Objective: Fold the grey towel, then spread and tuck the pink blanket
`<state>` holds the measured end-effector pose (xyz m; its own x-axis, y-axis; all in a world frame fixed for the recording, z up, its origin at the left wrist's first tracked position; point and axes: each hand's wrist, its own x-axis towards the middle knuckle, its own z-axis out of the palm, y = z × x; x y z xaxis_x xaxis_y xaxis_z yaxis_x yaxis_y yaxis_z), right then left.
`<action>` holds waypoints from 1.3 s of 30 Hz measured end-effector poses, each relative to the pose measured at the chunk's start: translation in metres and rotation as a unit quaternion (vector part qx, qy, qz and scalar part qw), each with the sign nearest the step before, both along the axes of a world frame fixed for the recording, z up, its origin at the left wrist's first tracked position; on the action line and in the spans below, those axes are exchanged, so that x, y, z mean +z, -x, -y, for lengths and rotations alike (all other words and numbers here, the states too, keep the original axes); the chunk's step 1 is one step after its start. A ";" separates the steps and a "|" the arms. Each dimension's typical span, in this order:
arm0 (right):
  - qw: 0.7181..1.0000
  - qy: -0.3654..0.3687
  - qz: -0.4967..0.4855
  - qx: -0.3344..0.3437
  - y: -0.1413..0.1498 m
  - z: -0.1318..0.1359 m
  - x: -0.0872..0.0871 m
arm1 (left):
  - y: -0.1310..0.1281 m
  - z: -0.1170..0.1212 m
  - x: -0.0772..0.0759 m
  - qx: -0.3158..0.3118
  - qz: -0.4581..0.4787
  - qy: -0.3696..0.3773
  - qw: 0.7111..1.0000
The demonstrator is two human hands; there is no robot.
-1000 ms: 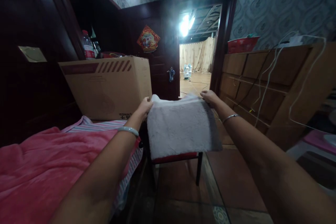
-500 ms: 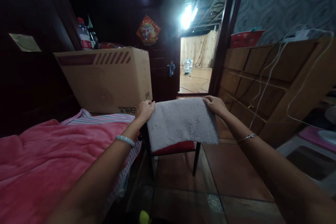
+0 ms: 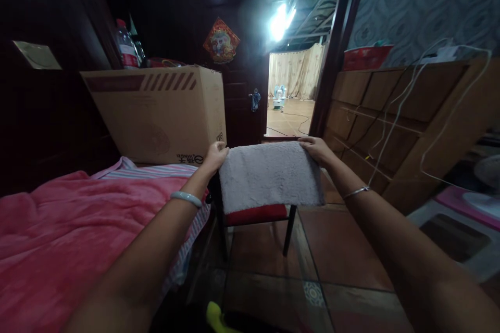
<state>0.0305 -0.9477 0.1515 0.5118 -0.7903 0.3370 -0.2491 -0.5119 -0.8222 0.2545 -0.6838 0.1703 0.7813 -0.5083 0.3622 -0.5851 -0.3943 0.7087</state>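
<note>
A grey, fluffy towel (image 3: 271, 177) hangs over the backrest of a chair whose red seat (image 3: 258, 215) and dark legs show below it. Its upper left corner is pinched by my left hand (image 3: 214, 157), thumb and fingers closed on the cloth. On the opposite upper corner, my right hand (image 3: 315, 150) grips the towel in the same way. Between the two hands the top edge runs nearly straight. The backrest itself is mostly covered by the cloth.
Left of the chair lies a pink blanket (image 3: 109, 223) on a bed, with a large cardboard box (image 3: 156, 114) behind it. Wooden drawers (image 3: 390, 99) with loose white cables stand at the right. An open doorway (image 3: 292, 114) lies ahead.
The towel's lower edge sits slightly higher, baring more of the red seat. Both hands have shifted up a little in view, still holding the corners.
</note>
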 end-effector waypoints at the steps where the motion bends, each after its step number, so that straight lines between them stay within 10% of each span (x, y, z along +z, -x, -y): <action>1: 1.000 -0.014 0.010 0.004 0.000 0.001 0.001 | -0.001 0.001 0.000 -0.002 -0.001 0.017 1.000; 11: 0.998 -0.032 0.047 -0.024 -0.006 -0.001 -0.007 | -0.015 0.016 -0.006 -0.002 0.008 0.045 0.999; 22: 0.989 0.112 -0.053 -0.082 0.004 -0.023 -0.005 | 0.004 -0.002 -0.004 0.028 0.044 -0.010 0.999; 29: 0.918 0.385 -0.072 0.061 -0.020 -0.068 0.015 | 0.055 0.001 0.005 -0.061 0.295 -0.111 0.947; 39: 0.889 0.412 -0.166 0.108 -0.024 -0.080 -0.007 | 0.065 -0.002 -0.023 -0.105 0.354 -0.163 0.915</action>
